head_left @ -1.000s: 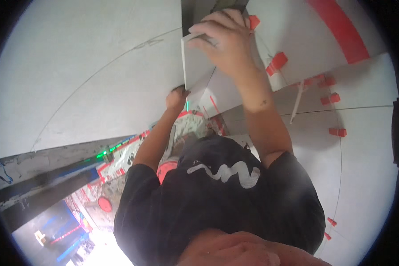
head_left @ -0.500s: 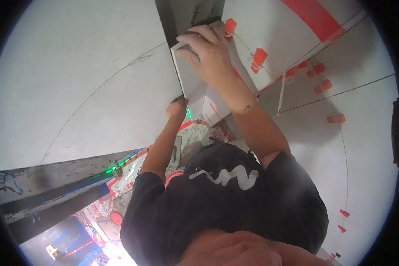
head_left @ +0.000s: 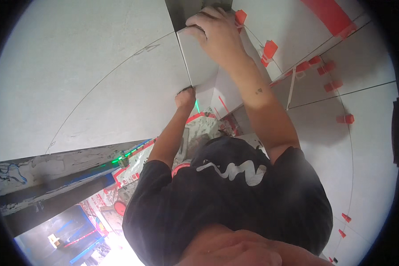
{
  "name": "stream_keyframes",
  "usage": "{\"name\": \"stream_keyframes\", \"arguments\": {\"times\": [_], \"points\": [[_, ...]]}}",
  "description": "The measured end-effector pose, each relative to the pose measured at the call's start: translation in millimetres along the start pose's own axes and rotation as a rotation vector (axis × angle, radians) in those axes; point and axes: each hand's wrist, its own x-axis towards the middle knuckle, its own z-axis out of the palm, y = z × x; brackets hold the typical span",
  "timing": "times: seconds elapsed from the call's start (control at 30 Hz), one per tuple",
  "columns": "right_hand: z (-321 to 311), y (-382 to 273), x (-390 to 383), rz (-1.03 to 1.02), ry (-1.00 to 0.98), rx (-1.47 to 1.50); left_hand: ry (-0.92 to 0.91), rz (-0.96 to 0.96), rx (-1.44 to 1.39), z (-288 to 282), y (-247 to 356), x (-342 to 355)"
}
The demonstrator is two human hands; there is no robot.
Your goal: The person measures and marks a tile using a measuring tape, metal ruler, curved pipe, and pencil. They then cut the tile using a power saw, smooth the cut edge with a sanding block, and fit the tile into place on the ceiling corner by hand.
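A cut piece of light grey tile (head_left: 197,57) stands between my two hands, beside the straight edge of a large grey panel (head_left: 97,48). My right hand (head_left: 215,33) is bent over the far end of the piece, with the thumb on its face and some fingertips out of sight. Lower down, my left hand (head_left: 185,98) is closed at the near corner, where the piece meets the panel edge; what its fingers touch there is partly hidden. Beyond my right hand lies a dark bare strip (head_left: 176,13). A green laser line (head_left: 197,106) falls beside my left hand.
Several orange wedges with clips (head_left: 269,49) sit along the joints of the grey tiles on the right. A red strip (head_left: 328,17) crosses the upper right. At the lower left are a dark ledge (head_left: 75,177), a red round object (head_left: 119,208) and red-and-white sheeting (head_left: 131,170).
The tile piece has moved slightly toward the large panel, and its white edge shows thinner beside it. Both hands stay on it. The whole view has shifted a little.
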Motion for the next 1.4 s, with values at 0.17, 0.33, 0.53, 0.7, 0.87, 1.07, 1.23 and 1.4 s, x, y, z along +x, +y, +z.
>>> {"name": "stream_keyframes", "arguments": {"times": [0.17, 0.33, 0.53, 0.7, 0.87, 1.07, 1.23, 1.4], "points": [[1.6, 3.2, -3.1, 0.01, 0.021, -0.029, 0.031, -0.052, -0.046, 0.0, 5.4, -2.6], [-13.5, -15.1, 5.0, 0.131, -0.171, -0.027, 0.176, -0.141, -0.188, 24.4, -8.4, 1.2], [-9.7, -8.1, 1.9, 0.146, -0.204, -0.01, 0.067, -0.206, -0.23, 28.1, -6.9, 3.6], [-1.4, -5.3, -2.3, 0.092, -0.041, -0.057, 0.109, -0.292, -0.204, 33.4, -10.8, 8.3], [-0.7, 0.5, -4.6, 0.111, -0.073, -0.084, 0.137, -0.298, -0.216, 28.5, -0.1, 5.5], [5.7, 4.0, -9.1, 0.094, 0.006, -0.048, 0.11, -0.31, -0.294, 28.0, 6.6, 3.8], [-5.7, -1.8, 3.1, 0.168, -0.245, 0.098, 0.123, -0.277, -0.253, 32.7, -3.0, 8.8], [-4.1, -0.8, 1.1, 0.1, -0.137, 0.115, 0.134, -0.205, -0.285, 32.3, -0.8, 11.9]]}}
